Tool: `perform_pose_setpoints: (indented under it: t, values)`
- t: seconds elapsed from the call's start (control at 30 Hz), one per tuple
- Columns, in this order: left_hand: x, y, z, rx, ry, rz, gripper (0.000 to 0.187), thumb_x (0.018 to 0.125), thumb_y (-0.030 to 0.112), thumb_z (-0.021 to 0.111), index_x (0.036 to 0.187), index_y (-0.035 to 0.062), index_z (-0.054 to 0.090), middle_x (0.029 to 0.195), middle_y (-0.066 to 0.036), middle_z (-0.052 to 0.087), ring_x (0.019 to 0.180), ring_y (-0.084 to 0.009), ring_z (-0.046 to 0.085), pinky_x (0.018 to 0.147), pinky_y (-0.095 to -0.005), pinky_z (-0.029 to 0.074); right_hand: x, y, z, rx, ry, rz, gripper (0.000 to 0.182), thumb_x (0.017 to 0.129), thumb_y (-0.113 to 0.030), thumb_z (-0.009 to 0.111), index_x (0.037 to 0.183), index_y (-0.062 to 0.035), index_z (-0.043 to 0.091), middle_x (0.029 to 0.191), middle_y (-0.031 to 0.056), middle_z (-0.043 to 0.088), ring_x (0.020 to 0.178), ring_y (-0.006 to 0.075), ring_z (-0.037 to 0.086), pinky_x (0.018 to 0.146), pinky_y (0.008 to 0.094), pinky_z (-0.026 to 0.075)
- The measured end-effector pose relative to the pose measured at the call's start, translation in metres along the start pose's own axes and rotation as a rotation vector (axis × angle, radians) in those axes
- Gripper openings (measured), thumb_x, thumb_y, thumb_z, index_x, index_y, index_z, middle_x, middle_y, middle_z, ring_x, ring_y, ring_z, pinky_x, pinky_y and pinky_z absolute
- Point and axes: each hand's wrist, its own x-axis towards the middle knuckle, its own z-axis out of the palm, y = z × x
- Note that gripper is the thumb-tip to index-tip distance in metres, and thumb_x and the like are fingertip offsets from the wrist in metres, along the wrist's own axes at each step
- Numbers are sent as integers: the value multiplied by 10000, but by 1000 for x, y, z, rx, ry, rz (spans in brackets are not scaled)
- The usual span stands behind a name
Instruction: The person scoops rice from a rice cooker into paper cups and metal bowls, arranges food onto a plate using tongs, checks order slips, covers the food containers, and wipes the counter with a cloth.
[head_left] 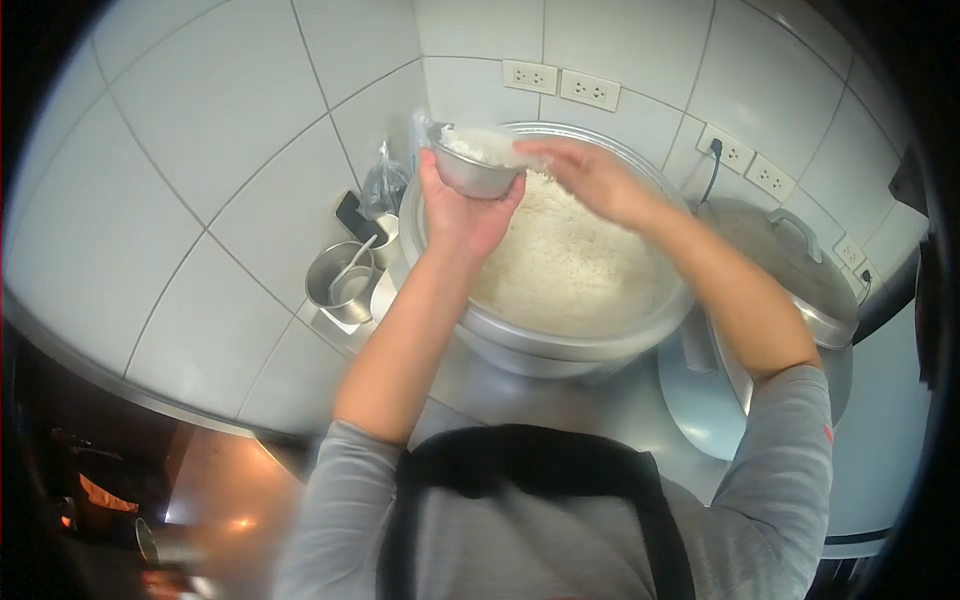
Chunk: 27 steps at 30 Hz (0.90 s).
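Note:
My left hand [463,215] is wrapped round a small metal bowl [478,178] from below and holds it up over the left rim of a large round pot [590,346]. White rice [462,147] shows inside the bowl. My right hand [585,175] is at the bowl's right side, its fingers closed and smeared by motion. A pale, flat, blurred shape [500,147] lies between those fingers and the rice; I cannot make out what it is. Cooked rice [580,260] fills much of the large pot.
Left of the pot stand a metal pot [322,275] with a handled utensil in it, a dark phone-like object [357,217] and a plastic bag [384,186]. A large domed lid [760,240] is at the right. Wall sockets [590,90] line the tiles.

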Motion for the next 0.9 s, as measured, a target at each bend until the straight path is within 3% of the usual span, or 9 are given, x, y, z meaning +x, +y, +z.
perform_pose_setpoints:
  t: [0.17,0.2,0.3,0.4,0.5,0.63,0.73,0.83,0.9]
  values:
    - [-8,20,-17,168,-125,-78,645,920,592,295,1355,120,365,1374,-106,390,1259,-281,373,1056,-489,288,-8,-12,37,192,-103,106,349,972,-189,432,1293,-226,564,726,-22,410,660,84,389,623,247,399]
    - [-8,26,-24,160,-153,-92,640,920,588,292,1351,122,372,1369,-106,398,1256,-282,377,1057,-492,283,-5,-6,42,130,-70,-10,348,971,-198,435,1293,-228,564,726,-25,430,642,80,372,622,235,401]
    - [-9,31,-30,130,-151,-28,618,923,568,292,1336,121,399,1347,-105,426,1251,-283,387,1061,-493,273,10,-12,20,110,-220,35,351,977,-213,426,1306,-236,547,717,-24,439,605,78,369,571,233,397]
    - [-4,31,-34,90,-123,68,600,925,543,299,1329,113,412,1338,-105,439,1250,-287,390,1058,-490,282,5,-21,19,538,-52,395,352,986,-235,416,1322,-236,522,704,-21,439,572,80,378,506,233,382]
    - [3,28,-37,164,-100,87,620,927,546,274,1358,114,387,1371,-99,412,1262,-292,377,1058,-499,278,-1,-15,60,505,-59,482,350,995,-258,408,1330,-230,506,688,-27,420,538,76,372,455,223,345]
    - [2,30,-42,279,-119,61,633,934,548,240,1376,114,367,1384,-98,401,1270,-294,367,1061,-508,268,-1,-24,74,441,-56,433,344,988,-254,429,1316,-221,526,660,-31,407,521,75,366,444,231,350]
    - [-1,31,-37,167,-137,47,628,939,548,217,1362,114,381,1369,-105,410,1261,-292,371,1048,-506,273,10,-34,34,185,-112,394,324,968,-233,454,1258,-182,590,717,44,564,530,101,459,477,274,438]
    - [2,29,-38,91,-66,94,632,941,549,198,1358,112,385,1375,-115,402,1259,-297,369,1044,-507,275,3,-34,28,44,148,81,310,963,-225,462,1226,-155,610,873,94,661,627,167,569,626,311,501]
    - [2,28,-37,99,-31,89,632,940,549,200,1356,111,387,1376,-118,400,1256,-301,369,1043,-511,276,-3,-26,51,-63,140,-49,307,957,-226,471,1219,-148,611,976,110,671,707,214,609,698,333,503]
